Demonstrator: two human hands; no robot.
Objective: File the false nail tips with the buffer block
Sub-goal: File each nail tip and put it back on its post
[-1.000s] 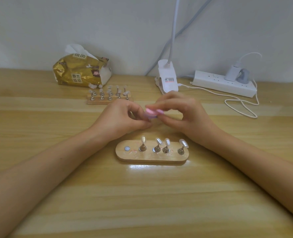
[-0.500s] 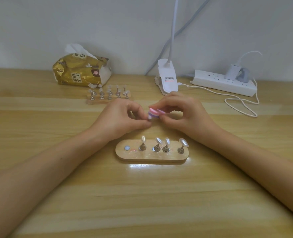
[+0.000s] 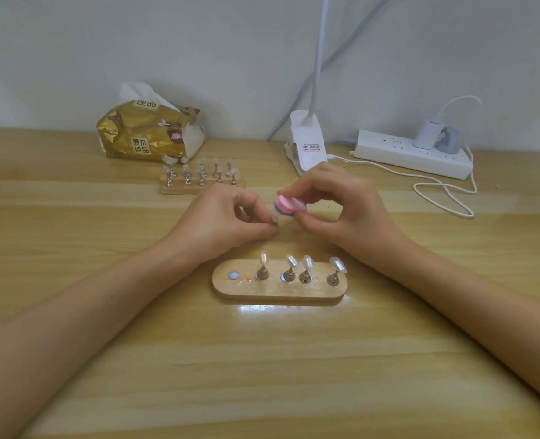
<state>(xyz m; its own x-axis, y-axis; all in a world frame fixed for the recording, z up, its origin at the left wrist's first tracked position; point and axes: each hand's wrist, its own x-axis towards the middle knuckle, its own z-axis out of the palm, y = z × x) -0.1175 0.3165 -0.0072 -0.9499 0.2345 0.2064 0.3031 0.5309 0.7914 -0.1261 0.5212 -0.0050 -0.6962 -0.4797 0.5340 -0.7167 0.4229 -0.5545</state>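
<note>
The right hand [image 3: 341, 210] has drawn the buffer block [image 3: 289, 206] slightly away from the left hand's [image 3: 227, 223] pinched nail tip [image 3: 274, 219].

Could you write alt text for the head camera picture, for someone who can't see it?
Over a wooden table, the right hand holds a pink and purple buffer block beside the left hand, which pinches a small nail tip. Nearer the camera a wooden stand holds four more tips on pegs, one spot empty.

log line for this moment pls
left hand pinches nail tip | right hand holds buffer block just above it | near stand: four tips on pegs, leftmost spot bare
</note>
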